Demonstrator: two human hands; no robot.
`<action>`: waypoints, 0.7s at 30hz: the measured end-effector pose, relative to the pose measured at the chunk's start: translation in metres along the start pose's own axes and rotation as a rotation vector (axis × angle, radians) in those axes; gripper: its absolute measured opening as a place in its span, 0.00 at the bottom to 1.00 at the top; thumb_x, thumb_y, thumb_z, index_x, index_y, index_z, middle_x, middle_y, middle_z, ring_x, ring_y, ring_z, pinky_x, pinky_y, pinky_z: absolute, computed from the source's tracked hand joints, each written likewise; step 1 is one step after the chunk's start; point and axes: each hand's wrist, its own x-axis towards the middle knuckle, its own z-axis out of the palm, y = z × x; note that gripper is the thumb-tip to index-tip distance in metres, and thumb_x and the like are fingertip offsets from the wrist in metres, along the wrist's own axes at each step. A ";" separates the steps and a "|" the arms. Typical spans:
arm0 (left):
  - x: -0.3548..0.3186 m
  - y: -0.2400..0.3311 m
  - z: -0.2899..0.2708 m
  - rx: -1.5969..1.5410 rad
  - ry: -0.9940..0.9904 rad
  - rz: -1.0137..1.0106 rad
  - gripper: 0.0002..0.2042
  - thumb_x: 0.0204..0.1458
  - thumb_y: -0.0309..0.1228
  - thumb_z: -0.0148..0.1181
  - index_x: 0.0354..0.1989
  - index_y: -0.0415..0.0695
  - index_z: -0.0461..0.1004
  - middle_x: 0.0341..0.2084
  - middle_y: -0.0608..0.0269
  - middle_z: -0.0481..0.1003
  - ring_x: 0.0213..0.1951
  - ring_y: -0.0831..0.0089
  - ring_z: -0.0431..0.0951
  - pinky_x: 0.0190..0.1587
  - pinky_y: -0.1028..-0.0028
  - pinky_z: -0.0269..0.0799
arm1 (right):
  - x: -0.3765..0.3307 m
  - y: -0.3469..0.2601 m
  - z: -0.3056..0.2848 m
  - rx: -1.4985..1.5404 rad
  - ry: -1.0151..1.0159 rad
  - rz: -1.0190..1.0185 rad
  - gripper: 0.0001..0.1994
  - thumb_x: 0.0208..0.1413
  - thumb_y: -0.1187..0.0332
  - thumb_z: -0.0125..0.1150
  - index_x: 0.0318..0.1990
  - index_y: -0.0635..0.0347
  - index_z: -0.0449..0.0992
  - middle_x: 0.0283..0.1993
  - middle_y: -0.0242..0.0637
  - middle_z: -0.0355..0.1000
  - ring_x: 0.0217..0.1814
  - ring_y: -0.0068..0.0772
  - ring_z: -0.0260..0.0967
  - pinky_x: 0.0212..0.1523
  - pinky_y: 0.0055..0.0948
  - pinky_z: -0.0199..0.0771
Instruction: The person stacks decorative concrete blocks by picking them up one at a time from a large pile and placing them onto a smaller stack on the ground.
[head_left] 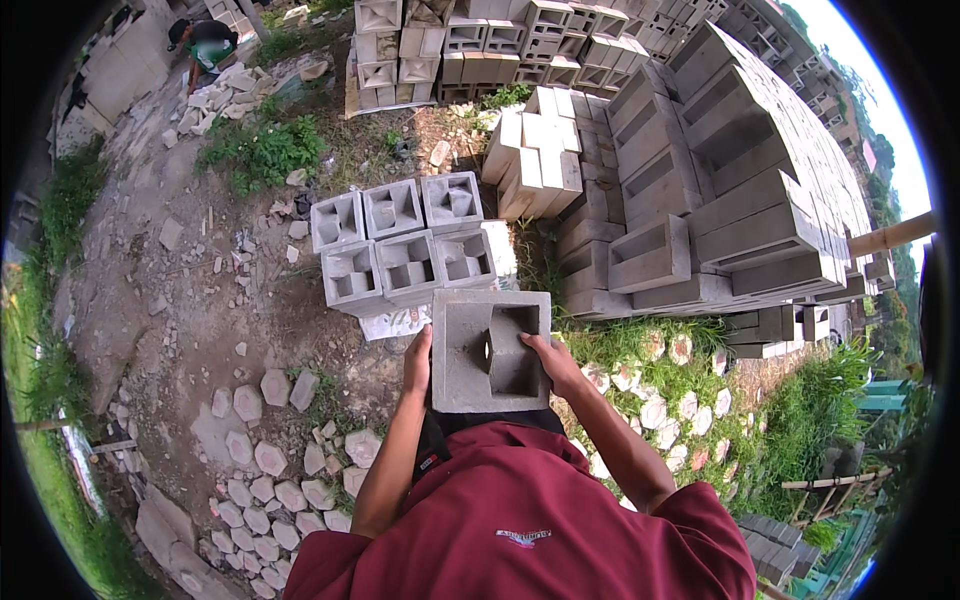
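Note:
A grey hollow concrete block (462,352) is held up in front of my body, its open recessed side facing up. My left hand (419,362) presses along its left side, the fingers mostly hidden beneath or behind it. On the right, my right hand (553,364) grips the other side, its thumb hooked over the rim into the recess. Just beyond the held block stands a low stack of similar concrete blocks (408,262), set in two rows with their hollows up. Part of a printed white sack (395,325) shows under that stack.
Tall stacks of concrete blocks (690,200) rise at the right, and more blocks (485,66) line the back. Hexagonal pavers (270,458) lie at the lower left and in grass at the right. A rubble pile (225,98) and a crouching person (208,45) are far left.

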 end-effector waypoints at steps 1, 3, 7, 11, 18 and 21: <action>0.010 0.005 0.000 0.006 0.012 0.016 0.27 0.58 0.49 0.48 0.50 0.33 0.70 0.46 0.58 0.73 0.46 0.74 0.71 0.51 0.75 0.64 | 0.008 -0.009 0.005 -0.017 0.004 -0.009 0.32 0.54 0.50 0.58 0.56 0.70 0.64 0.53 0.43 0.67 0.51 0.32 0.66 0.53 0.31 0.65; 0.026 0.011 0.002 0.017 0.040 0.051 0.27 0.58 0.49 0.49 0.50 0.33 0.70 0.46 0.59 0.73 0.47 0.75 0.71 0.51 0.75 0.64 | 0.021 -0.027 0.010 0.024 0.001 0.001 0.32 0.53 0.50 0.58 0.55 0.71 0.65 0.52 0.43 0.68 0.51 0.32 0.66 0.52 0.31 0.66; 0.047 0.040 0.024 0.010 0.001 0.001 0.29 0.57 0.50 0.50 0.52 0.33 0.69 0.47 0.58 0.73 0.48 0.74 0.70 0.54 0.75 0.62 | 0.054 -0.053 0.000 0.177 0.012 0.089 0.30 0.52 0.52 0.59 0.53 0.71 0.67 0.50 0.43 0.69 0.49 0.32 0.67 0.49 0.33 0.68; 0.081 0.046 0.041 0.097 0.087 0.065 0.29 0.56 0.50 0.50 0.52 0.32 0.69 0.49 0.57 0.72 0.50 0.73 0.69 0.55 0.75 0.60 | 0.090 -0.078 -0.015 0.153 -0.002 0.122 0.29 0.52 0.53 0.58 0.53 0.71 0.67 0.49 0.42 0.69 0.48 0.32 0.68 0.48 0.33 0.69; 0.158 0.003 0.034 0.018 0.222 0.074 0.30 0.57 0.51 0.48 0.52 0.31 0.69 0.50 0.53 0.71 0.53 0.70 0.68 0.57 0.73 0.59 | 0.170 -0.142 -0.047 -0.142 -0.222 0.241 0.29 0.53 0.51 0.55 0.56 0.63 0.65 0.51 0.41 0.68 0.50 0.36 0.68 0.46 0.40 0.71; 0.191 -0.007 0.057 0.048 0.317 0.107 0.29 0.58 0.50 0.47 0.50 0.31 0.70 0.48 0.54 0.72 0.52 0.70 0.69 0.56 0.73 0.60 | 0.241 -0.149 -0.077 -0.345 -0.334 0.258 0.31 0.53 0.46 0.54 0.59 0.57 0.62 0.53 0.42 0.66 0.51 0.39 0.67 0.44 0.48 0.72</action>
